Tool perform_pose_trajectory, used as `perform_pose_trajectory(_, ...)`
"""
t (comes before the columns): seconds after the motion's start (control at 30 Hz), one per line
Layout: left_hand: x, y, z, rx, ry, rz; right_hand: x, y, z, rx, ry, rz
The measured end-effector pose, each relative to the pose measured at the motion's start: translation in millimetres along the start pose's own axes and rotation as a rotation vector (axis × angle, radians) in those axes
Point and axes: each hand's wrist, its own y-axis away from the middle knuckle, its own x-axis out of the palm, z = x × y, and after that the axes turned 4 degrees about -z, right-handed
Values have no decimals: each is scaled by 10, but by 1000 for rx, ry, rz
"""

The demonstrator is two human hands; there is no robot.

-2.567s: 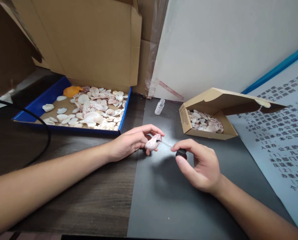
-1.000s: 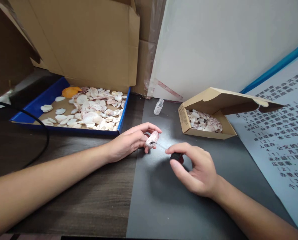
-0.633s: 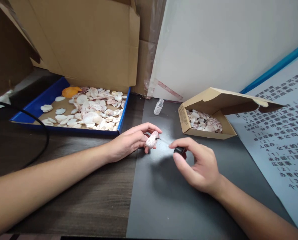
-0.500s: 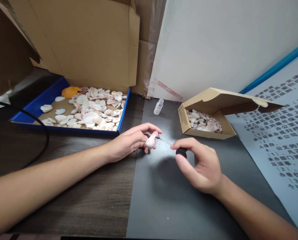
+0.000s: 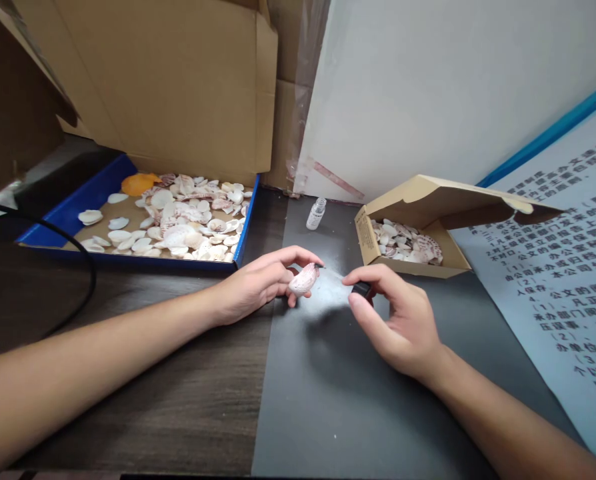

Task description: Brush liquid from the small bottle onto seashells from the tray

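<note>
Between the fingers of my left hand (image 5: pixel 273 280) is a pinkish-white seashell (image 5: pixel 303 281), tilted over the grey mat. My right hand (image 5: pixel 403 320) pinches the black cap (image 5: pixel 361 289) of a brush applicator. A thin pale stem runs from the cap towards the shell, and its dark tip (image 5: pixel 319 266) lies at the shell's upper right edge; whether it touches is too small to tell. Behind the hands a small clear bottle (image 5: pixel 316 215) with a printed label stands upright without its cap.
A blue-edged cardboard box (image 5: pixel 198 263) at the left holds many loose shells. At the right, a small cardboard box (image 5: pixel 418 268) with its lid raised contains more shells. A printed sheet (image 5: pixel 568 287) lies far right, and a black cable (image 5: pixel 91 267) curves at the left.
My right hand has moved slightly up, with the applicator tip now higher along the shell's edge. The shell has turned a little in my left hand.
</note>
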Motion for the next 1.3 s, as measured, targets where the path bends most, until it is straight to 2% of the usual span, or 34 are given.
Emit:
perform_pose_trajectory(0.07, 5, -2, -7, -2, -2, 0, 1, 2, 7, -13, -15, -11)
perform_pose_trajectory(0.2, 12, 0, -32, -17, 1, -10, 23, 32, 21, -116, -98, 94)
perform_pose_trajectory(0.37, -4, -9, -29, -54, 16, -23, 42, 41, 6, -18, -57, 47)
perform_pose_trajectory(0.57, -10, -26, 8, -49, 18, -56, 47, 57, 19, -84, -120, 103)
perform_pose_trajectory(0.67, -21, -27, 10, -65, 28, -59, 57, 69, -1, -49, -104, 101)
perform_pose_trajectory(1.13, -82, -47, 28, -49, 157, 25, 82, 61, -72, 21, -46, 77)
perform_pose_trajectory(1.3, -78, -39, 15, -42, 144, 16, 64, 53, -58, 69, -11, 73)
